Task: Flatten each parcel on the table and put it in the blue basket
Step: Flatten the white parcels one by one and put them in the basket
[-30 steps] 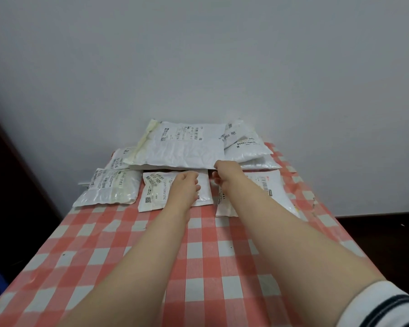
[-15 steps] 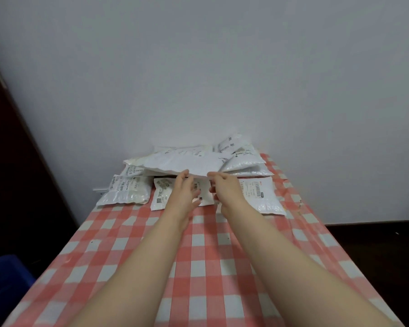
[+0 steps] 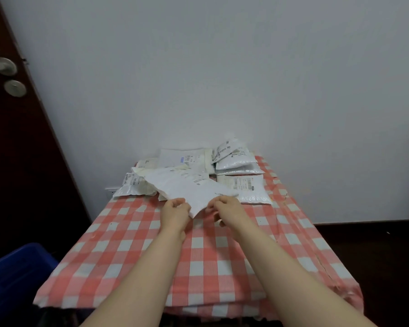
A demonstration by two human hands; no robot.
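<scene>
A large white parcel (image 3: 187, 187) with a shipping label hangs just above the table, pulled off the pile toward me. My left hand (image 3: 175, 212) pinches its near edge at the left, and my right hand (image 3: 227, 207) pinches the near edge at the right. Behind it, several white parcels (image 3: 236, 165) lie heaped at the table's far end against the wall. One flat parcel (image 3: 248, 188) lies to the right of the held one. The blue basket (image 3: 12, 277) stands on the floor at the lower left, partly cut off by the frame.
The table (image 3: 198, 256) wears a red-and-white checked cloth. A dark wooden door with a metal handle (image 3: 3, 66) stands at the left. A white wall rises behind the table, and dark floor lies to the right.
Both hands have drawn the large parcel off the pile and toward me. The view has pulled back, so the door handle and more of the blue basket now show.
</scene>
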